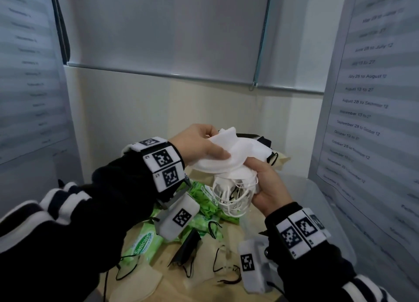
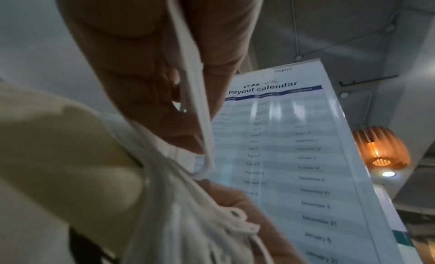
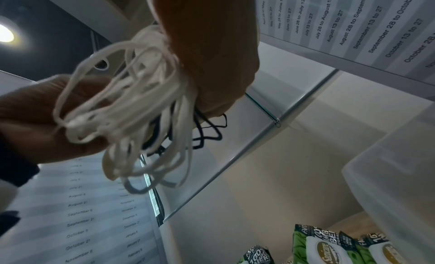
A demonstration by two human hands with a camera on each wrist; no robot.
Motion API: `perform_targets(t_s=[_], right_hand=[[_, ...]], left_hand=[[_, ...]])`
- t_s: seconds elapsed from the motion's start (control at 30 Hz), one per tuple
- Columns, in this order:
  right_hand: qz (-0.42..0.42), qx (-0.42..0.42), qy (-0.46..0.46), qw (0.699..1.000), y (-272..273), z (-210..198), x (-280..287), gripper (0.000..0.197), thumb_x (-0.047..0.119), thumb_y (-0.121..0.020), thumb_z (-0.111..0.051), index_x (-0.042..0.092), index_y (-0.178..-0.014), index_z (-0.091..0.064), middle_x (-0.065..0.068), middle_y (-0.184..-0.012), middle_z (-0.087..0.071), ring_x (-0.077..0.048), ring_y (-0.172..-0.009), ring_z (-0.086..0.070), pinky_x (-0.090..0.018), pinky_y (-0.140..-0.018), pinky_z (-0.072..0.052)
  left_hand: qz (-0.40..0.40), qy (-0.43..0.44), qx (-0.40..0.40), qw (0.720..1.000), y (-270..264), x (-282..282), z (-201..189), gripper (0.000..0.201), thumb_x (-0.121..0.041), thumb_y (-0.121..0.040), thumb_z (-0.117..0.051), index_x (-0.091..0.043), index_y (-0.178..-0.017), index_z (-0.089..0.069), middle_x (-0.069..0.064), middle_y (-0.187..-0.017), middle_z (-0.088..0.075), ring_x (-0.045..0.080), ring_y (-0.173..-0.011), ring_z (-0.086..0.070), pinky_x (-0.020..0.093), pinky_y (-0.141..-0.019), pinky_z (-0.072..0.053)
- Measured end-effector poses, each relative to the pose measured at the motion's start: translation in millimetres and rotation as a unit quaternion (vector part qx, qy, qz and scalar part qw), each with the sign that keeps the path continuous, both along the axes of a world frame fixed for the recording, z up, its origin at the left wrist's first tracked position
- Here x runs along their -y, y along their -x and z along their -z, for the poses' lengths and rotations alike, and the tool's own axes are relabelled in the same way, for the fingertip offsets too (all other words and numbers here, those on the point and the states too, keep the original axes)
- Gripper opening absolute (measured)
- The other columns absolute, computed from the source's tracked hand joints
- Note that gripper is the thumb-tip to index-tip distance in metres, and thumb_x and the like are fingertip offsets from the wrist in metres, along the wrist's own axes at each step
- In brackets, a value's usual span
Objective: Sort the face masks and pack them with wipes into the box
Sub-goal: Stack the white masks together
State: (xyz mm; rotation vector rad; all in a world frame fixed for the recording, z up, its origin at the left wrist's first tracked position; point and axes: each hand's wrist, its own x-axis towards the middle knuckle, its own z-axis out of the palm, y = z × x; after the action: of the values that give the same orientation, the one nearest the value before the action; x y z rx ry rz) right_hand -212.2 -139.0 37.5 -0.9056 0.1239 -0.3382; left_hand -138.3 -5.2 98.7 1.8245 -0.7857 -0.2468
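Above the table, both hands hold a stack of white face masks point(image 1: 235, 152). My left hand point(image 1: 210, 143) pinches the upper end, thumb on top. From below, my right hand point(image 1: 256, 172) grips the lower end, where tangled white ear loops point(image 1: 231, 197) hang down. Black and beige masks point(image 1: 272, 149) sit at the back of the same bundle. In the left wrist view the fingers point(image 2: 146, 67) pinch a white mask edge point(image 2: 190, 82) beside a beige mask point(image 2: 58, 156). White loops point(image 3: 141, 100) and black loops point(image 3: 207, 134) dangle in the right wrist view.
Green wipes packs point(image 1: 145, 242) lie on the wooden table point(image 1: 226, 238) under my hands, also seen as packs point(image 3: 324, 247) from the right wrist. A black mask point(image 1: 188, 247) and beige masks point(image 1: 138, 286) lie nearer me. A clear plastic box point(image 1: 328, 211) stands at the right. Printed calendar panels point(image 1: 367, 102) flank both sides.
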Motion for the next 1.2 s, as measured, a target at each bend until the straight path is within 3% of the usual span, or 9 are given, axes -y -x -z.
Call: perform_targets(t_s=[0.13, 0.3, 0.4, 0.5, 0.63, 0.8, 0.93, 1.07, 1.2], right_hand=[[0.033, -0.007, -0.011, 0.999, -3, 4, 2, 0.056, -0.001, -0.072, -0.057, -0.014, -0.126, -0.050, -0.032, -0.120, -0.055, -0.037, -0.101, -0.057, -0.046, -0.084, -0.051], [0.044, -0.023, -0.042, 0.998, -4, 8, 6, 0.029, 0.000, -0.082, -0.050, -0.005, -0.110, -0.055, -0.027, -0.101, -0.059, -0.033, -0.083, -0.062, -0.037, -0.068, -0.056], [0.046, -0.005, -0.041, 0.998, -6, 8, 7, 0.017, -0.001, -0.085, -0.044, -0.003, -0.095, -0.058, -0.018, -0.081, -0.059, -0.024, -0.063, -0.063, -0.030, -0.059, -0.054], [0.050, 0.010, -0.037, 0.998, -6, 8, 7, 0.020, 0.000, -0.088, -0.045, -0.005, -0.101, -0.060, -0.015, -0.079, -0.064, -0.021, -0.060, -0.065, -0.027, -0.057, -0.055], [0.050, -0.012, -0.052, 0.997, -4, 11, 7, 0.019, 0.005, -0.092, -0.050, -0.005, -0.106, -0.059, -0.018, -0.088, -0.069, -0.025, -0.066, -0.069, -0.035, -0.061, -0.058], [0.053, -0.011, -0.087, 0.995, 0, 15, 12, 0.032, 0.007, -0.094, -0.049, -0.004, -0.123, -0.054, -0.022, -0.120, -0.062, -0.028, -0.085, -0.069, -0.041, -0.068, -0.058], [0.047, -0.014, -0.116, 0.992, 1, 18, 17, 0.037, 0.012, -0.095, -0.047, -0.003, -0.130, -0.051, -0.020, -0.119, -0.063, -0.028, -0.083, -0.070, -0.039, -0.065, -0.059], [0.044, -0.033, -0.111, 0.992, -1, 22, 20, 0.042, 0.014, -0.093, -0.049, -0.001, -0.133, -0.049, -0.020, -0.127, -0.060, -0.032, -0.108, -0.062, -0.042, -0.079, -0.056], [0.037, -0.022, -0.122, 0.992, -2, 23, 24, 0.043, 0.014, -0.092, -0.049, -0.001, -0.133, -0.049, -0.020, -0.127, -0.060, -0.032, -0.106, -0.064, -0.044, -0.075, -0.056]], left_hand=[[-0.070, -0.042, 0.173, 0.982, 4, 7, 8, 0.047, -0.017, -0.062, -0.084, -0.024, -0.091, -0.049, -0.007, -0.092, -0.055, 0.011, -0.080, -0.051, 0.021, -0.065, -0.041], [-0.076, -0.036, 0.516, 0.852, 8, 10, 17, 0.041, -0.019, -0.063, -0.081, -0.016, -0.097, -0.058, -0.002, -0.100, -0.045, 0.012, -0.089, -0.037, 0.030, -0.081, -0.038], [0.046, -0.092, 0.442, 0.891, 8, 14, 23, 0.029, -0.034, -0.082, -0.068, -0.016, -0.103, -0.061, -0.010, -0.090, -0.045, 0.000, -0.078, -0.043, 0.017, -0.074, -0.038], [0.015, -0.106, 0.395, 0.912, 2, 17, 32, 0.043, -0.047, -0.080, -0.066, -0.017, -0.109, -0.058, -0.007, -0.095, -0.047, 0.005, -0.085, -0.047, 0.018, -0.079, -0.040], [-0.062, -0.082, 0.377, 0.920, -1, 12, 35, 0.017, -0.022, -0.086, -0.062, -0.011, -0.098, -0.063, 0.004, -0.095, -0.060, 0.018, -0.083, -0.055, 0.023, -0.070, -0.038], [-0.183, 0.037, 0.297, 0.936, -12, -7, 25, 0.035, -0.013, -0.087, -0.062, -0.014, -0.118, -0.046, 0.000, -0.087, -0.060, 0.008, -0.058, -0.050, 0.007, -0.046, -0.037], [-0.248, 0.109, 0.257, 0.928, -36, -28, 22, 0.035, -0.011, -0.089, -0.058, -0.029, -0.114, -0.042, 0.022, -0.082, -0.064, 0.033, -0.066, -0.062, 0.036, -0.059, -0.054], [-0.230, 0.054, 0.227, 0.945, -47, -37, 24, 0.028, -0.007, -0.093, -0.046, -0.032, -0.095, -0.057, 0.002, -0.068, -0.059, 0.014, -0.046, -0.043, 0.019, -0.048, -0.039], [-0.180, -0.069, 0.111, 0.975, -49, -46, 23, 0.033, -0.003, -0.088, -0.042, -0.023, -0.093, -0.067, -0.003, -0.071, -0.058, 0.016, -0.057, -0.045, 0.026, -0.062, -0.041]])
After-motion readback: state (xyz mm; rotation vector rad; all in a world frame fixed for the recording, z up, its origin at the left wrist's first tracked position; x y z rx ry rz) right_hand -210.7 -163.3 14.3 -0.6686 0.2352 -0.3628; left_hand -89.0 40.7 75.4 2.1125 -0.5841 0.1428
